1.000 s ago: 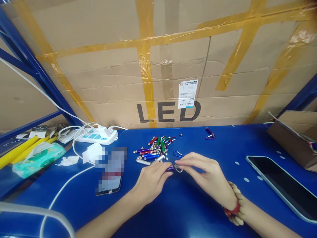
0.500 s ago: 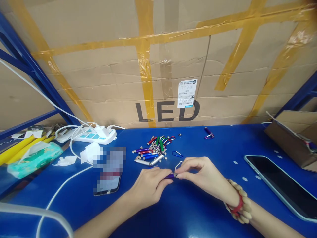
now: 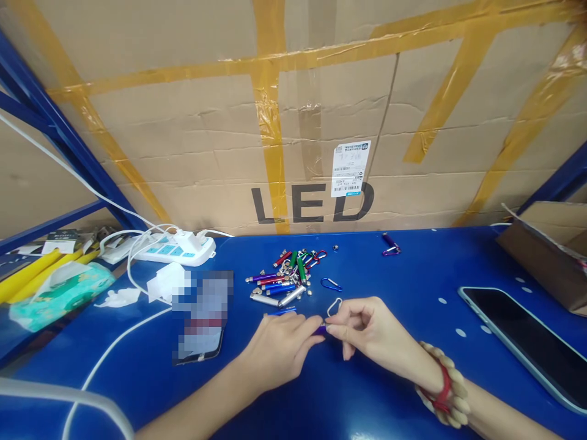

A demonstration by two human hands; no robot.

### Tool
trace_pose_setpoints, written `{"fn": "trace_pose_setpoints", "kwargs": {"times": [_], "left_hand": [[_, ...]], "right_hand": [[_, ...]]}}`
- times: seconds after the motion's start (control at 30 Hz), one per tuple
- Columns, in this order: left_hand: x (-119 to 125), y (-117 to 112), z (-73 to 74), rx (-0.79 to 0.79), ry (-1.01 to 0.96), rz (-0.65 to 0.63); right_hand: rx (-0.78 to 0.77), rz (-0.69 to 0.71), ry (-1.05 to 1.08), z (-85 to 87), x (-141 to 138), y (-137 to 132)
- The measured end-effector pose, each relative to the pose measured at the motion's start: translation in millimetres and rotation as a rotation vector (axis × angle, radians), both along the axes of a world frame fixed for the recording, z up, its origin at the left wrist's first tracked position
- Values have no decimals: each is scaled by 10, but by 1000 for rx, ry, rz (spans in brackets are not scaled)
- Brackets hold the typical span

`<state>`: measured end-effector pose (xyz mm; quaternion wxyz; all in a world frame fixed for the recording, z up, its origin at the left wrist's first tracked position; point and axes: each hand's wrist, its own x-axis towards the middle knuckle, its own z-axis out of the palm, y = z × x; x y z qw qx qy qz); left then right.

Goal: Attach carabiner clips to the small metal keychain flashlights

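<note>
My left hand point(image 3: 282, 348) is closed round a small purple keychain flashlight point(image 3: 320, 330), most of it hidden by the fingers. At its right end, my right hand point(image 3: 367, 327) pinches the cap between thumb and fingertips. A silver carabiner point(image 3: 334, 307) sticks up beside the right fingers. Just beyond the hands lies a pile of flashlight tubes point(image 3: 279, 284) in red, green, blue, purple and silver, mixed with button cells and small caps. A blue carabiner point(image 3: 331, 284) rests to the right of the pile. Partly behind my left hand is another blue tube point(image 3: 280, 312).
A phone point(image 3: 204, 318) lies left of the hands, and a larger phone point(image 3: 527, 342) at right. A white power strip point(image 3: 178, 249) with cables stands at back left. A purple flashlight with carabiner point(image 3: 389, 244) lies at the back, near an open carton point(image 3: 545, 256).
The right fingers have shifted on the flashlight's end, with the lower fingers now curled further down. Less of the purple tube shows between the hands. The camera view has moved slightly.
</note>
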<state>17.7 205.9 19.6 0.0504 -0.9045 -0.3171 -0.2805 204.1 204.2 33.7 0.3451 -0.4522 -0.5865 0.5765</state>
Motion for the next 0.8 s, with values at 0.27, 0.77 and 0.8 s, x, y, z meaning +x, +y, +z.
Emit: {"fn": "trace_pose_setpoints", "kwargs": {"times": [0.27, 0.77, 0.8], "left_hand": [[-26, 89, 12, -174, -14, 11], [-46, 125, 112, -376, -372, 308], [-56, 135, 133, -392, -435, 337]], "right_hand": [[107, -30, -9, -25, 16, 59], [649, -257, -408, 59, 218, 156], [731, -262, -500, 47, 240, 169]]}}
